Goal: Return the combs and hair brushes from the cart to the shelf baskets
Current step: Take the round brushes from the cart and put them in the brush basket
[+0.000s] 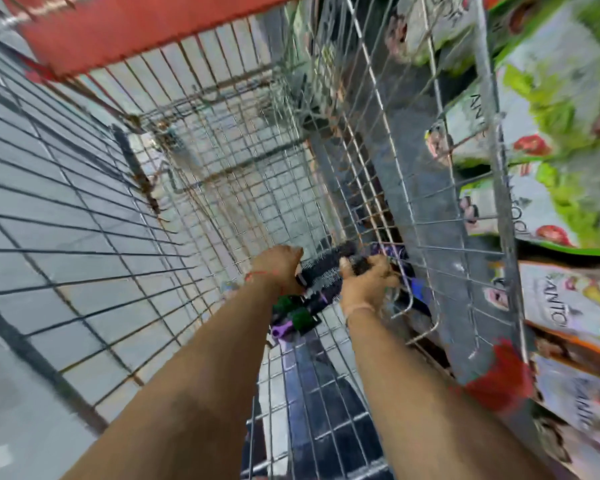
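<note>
Hands are deep in the wire cart [222, 188]: your left hand [281, 268] and right hand [366, 282] both grip one black hair brush [321, 277]. Green and purple pieces [291, 318] lie beneath, blurred. Nothing shows shelved yet.

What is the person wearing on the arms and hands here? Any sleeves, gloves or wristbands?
Both forearms are bare, with no sleeves in view and no gloves. The left hand has a thin red thread tied round its wrist. The right hand has a thin pale band at its wrist. Blur hides any rings.
</note>
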A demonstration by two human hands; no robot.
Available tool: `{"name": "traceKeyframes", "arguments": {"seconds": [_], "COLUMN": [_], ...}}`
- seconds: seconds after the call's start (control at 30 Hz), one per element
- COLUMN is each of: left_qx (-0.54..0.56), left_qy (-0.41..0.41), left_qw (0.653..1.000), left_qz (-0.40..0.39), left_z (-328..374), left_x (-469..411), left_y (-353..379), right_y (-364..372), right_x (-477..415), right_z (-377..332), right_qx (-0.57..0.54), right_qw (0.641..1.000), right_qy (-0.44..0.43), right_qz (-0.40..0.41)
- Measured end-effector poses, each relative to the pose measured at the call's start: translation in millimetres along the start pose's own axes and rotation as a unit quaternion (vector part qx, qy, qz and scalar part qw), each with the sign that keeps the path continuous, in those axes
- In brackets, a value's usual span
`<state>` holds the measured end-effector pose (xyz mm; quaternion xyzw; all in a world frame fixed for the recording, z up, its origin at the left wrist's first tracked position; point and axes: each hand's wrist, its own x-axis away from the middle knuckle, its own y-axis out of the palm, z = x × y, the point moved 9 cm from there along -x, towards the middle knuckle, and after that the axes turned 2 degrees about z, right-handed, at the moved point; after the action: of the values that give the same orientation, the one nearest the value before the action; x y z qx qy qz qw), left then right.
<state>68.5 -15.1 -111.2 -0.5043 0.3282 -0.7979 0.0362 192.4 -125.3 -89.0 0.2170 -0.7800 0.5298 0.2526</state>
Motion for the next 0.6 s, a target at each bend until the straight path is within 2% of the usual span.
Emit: {"name": "traceKeyframes", "arguments": {"seconds": [0.03, 0.1, 0.2, 0.27, 0.3, 0.37, 0.43, 0.47, 0.5, 0.53, 0.6], "left_qx": [-0.008, -0.005, 0.126, 0.225, 0.294, 0.448, 0.533, 0.548, 0.548, 0.537, 0.481], "left_qy": [0.011, 0.022, -0.027, -0.052, -0.071, -0.119, -0.167, -0.186, -0.202, -0.216, -0.247], "left_qw": [1.000, 0.999, 0.990, 0.969, 0.946, 0.870, 0.795, 0.772, 0.767, 0.776, 0.820], "left_qz": [0.020, 0.043, 0.061, 0.091, 0.115, 0.167, 0.236, 0.261, 0.267, 0.252, 0.185], "left_z": [2, 3, -11, -25, -36, -61, -92, -107, -119, -128, -139], "left_x": [-1, 1, 5, 9, 11, 15, 14, 10, 3, -6, -21], "left_y": [0, 0, -3, -17, -27, -49, -73, -82, -87, -87, -74], "right_y": [1, 0, -4, -5, -4, -2, -2, 0, 4, 14, 39], "right_x": [-1, -1, 5, 9, 12, 13, 10, 8, 6, 0, -9], "right_z": [4, 7, -1, -23, -40, -85, -140, -166, -186, -197, -188], "right_qx": [-0.060, -0.108, -0.141, -0.168, -0.172, -0.154, -0.117, -0.094, -0.061, -0.009, 0.114], "right_qw": [0.998, 0.994, 0.990, 0.985, 0.981, 0.972, 0.958, 0.948, 0.939, 0.933, 0.924], "right_qy": [0.013, 0.019, 0.008, -0.049, -0.090, -0.172, -0.258, -0.300, -0.332, -0.348, -0.332], "right_qz": [0.005, 0.017, 0.018, 0.003, -0.012, -0.034, -0.040, -0.049, -0.065, -0.088, -0.151]}}
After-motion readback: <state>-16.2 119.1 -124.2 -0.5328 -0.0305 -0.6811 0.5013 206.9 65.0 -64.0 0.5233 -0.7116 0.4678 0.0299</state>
